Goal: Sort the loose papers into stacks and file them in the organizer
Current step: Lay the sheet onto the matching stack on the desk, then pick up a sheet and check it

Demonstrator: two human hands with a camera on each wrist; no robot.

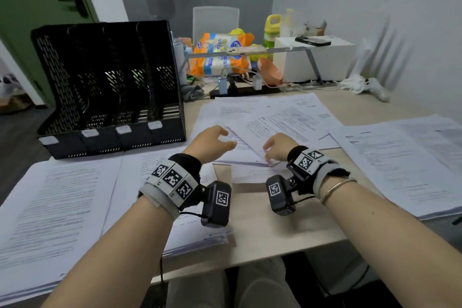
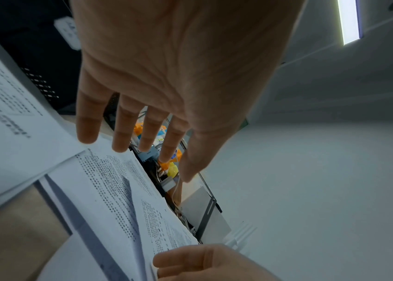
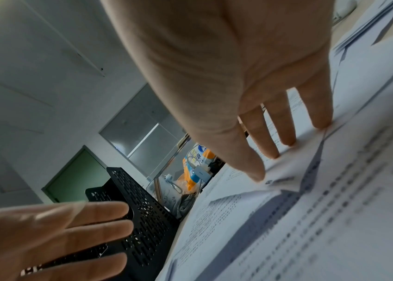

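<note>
Loose printed papers (image 1: 275,117) lie fanned across the middle of the desk. The black mesh organizer (image 1: 110,87) stands at the back left, its slots empty as far as I can see. My left hand (image 1: 225,139) hovers just over the near left sheets with straight, spread fingers and holds nothing. In the left wrist view that hand (image 2: 173,152) is clear of the papers (image 2: 118,190). My right hand (image 1: 270,151) rests on a sheet's near corner. The right wrist view shows its straight fingertips (image 3: 289,141) pressing flat on the paper (image 3: 286,209).
A thick paper stack (image 1: 57,207) lies at the near left, another stack (image 1: 405,162) at the right. Behind the papers are a power strip (image 1: 237,90), cables, snack bags (image 1: 220,57), a white box (image 1: 315,60) with a phone and a green bottle (image 1: 271,30).
</note>
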